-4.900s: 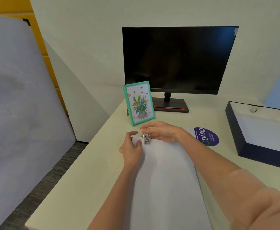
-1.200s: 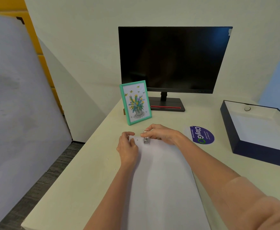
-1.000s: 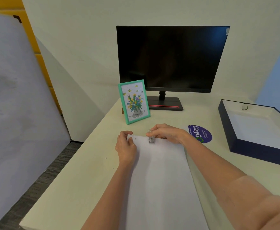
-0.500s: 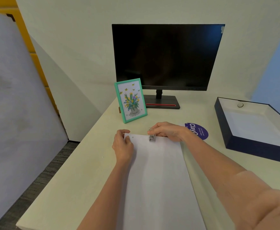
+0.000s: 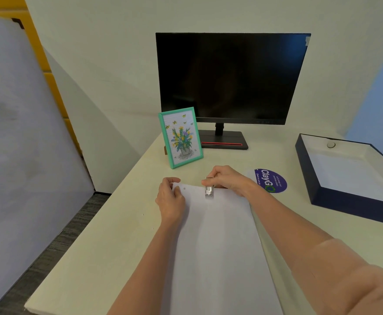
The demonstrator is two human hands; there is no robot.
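A white sheet of paper (image 5: 220,246) lies lengthwise on the cream desk (image 5: 108,242) in front of me. My left hand (image 5: 171,201) grips its far left corner, thumb over the edge. A small punched hole shows just right of that thumb. My right hand (image 5: 228,179) holds a small clear hole punch (image 5: 209,189) that sits over the paper's far edge near its middle, fingers curled round its back end.
A green picture frame (image 5: 181,137) with flowers stands just beyond my hands. Behind it is a dark monitor (image 5: 231,78) on its stand. A purple round sticker (image 5: 271,180) lies to the right, and an open dark blue box (image 5: 344,196) sits at the far right.
The punch has shifted right along the paper's far edge since the oldest frame, leaving a hole near the left corner. My left hand has moved onto that corner and holds it.
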